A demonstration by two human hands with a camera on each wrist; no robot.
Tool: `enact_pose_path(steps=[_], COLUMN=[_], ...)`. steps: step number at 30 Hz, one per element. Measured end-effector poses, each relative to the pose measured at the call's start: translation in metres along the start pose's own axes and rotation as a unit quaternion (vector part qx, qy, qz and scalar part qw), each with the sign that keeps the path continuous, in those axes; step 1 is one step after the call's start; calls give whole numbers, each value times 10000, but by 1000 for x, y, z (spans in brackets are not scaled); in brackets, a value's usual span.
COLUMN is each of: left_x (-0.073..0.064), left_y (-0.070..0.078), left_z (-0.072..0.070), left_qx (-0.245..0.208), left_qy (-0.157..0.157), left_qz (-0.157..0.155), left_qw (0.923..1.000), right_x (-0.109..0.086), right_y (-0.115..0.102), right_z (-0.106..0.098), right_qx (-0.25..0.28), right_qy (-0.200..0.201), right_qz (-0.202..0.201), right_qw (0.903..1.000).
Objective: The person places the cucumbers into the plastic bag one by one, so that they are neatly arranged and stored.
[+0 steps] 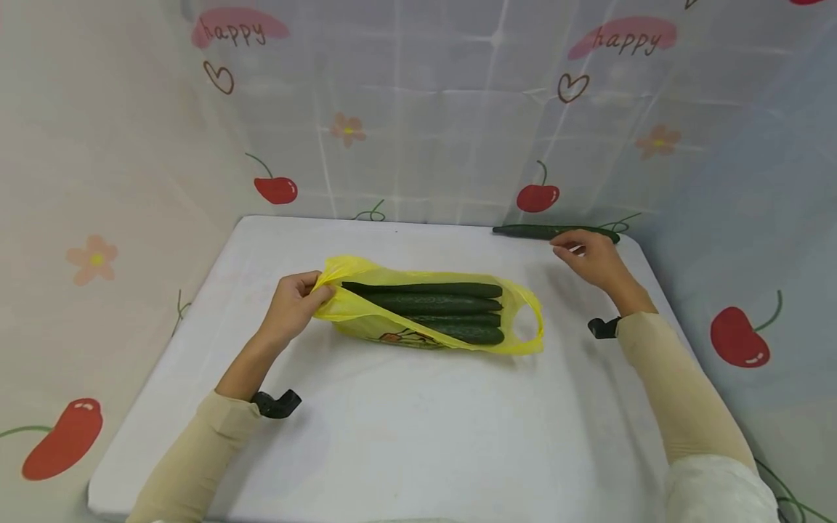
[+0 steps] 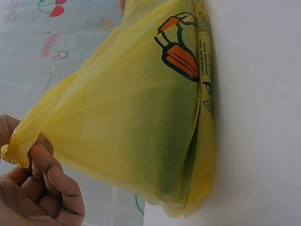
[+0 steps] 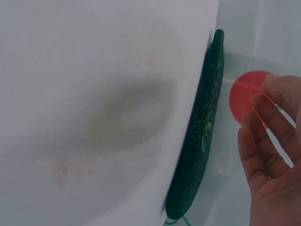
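My left hand pinches the gathered edge of a yellow plastic bag between thumb and fingers. Several dark green cucumbers lie side by side in the bag, seen through its opening. In the left wrist view the bag is stretched from the fingertips, with a printed orange-and-black drawing on its side. A single cucumber lies along the table's far edge at the back right. Over it hovers my right hand, fingers loosely bent and apart, holding nothing; in the right wrist view a gap shows between fingers and cucumber.
A white table carries everything. Behind it and at both sides hang pale curtains printed with cherries, hearts and flowers. A looped bag handle points right. Black wrist mounts sit at both cuffs.
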State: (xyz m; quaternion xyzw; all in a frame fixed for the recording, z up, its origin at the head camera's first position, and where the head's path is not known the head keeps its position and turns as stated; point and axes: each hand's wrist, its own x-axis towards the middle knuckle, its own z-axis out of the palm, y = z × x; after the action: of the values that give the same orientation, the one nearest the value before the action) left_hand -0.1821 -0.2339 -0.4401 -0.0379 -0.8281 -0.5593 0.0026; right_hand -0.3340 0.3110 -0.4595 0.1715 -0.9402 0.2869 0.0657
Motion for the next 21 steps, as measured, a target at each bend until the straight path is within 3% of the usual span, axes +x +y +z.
enact_pose_path(steps=[5,11,14,18,21], left_x=[-1,-2,-1,-1,0], left_y=[0,-3,-3,-3,-2], left_z=[1,2,1,0,-2], left_qx=[29,-44,-66,-16,-2], left_qy=[-19,-36,-31,-66,-47], left_qz=[-59,-69,-79,-89,-32], left_qw=[10000,10000,9999,9999,10000], right_x=[9,25,32,35,36], right_y=[21,39,52,58,57], right_z=[-1,6,15,22,23], right_qx=[-25,-251,-585,-1155,-1217], right_qy=[-291,-592,-733,-977,-832], right_qz=[747,1714,1841,1679,1610], right_qw=[9968,9831,9784,9741,9759])
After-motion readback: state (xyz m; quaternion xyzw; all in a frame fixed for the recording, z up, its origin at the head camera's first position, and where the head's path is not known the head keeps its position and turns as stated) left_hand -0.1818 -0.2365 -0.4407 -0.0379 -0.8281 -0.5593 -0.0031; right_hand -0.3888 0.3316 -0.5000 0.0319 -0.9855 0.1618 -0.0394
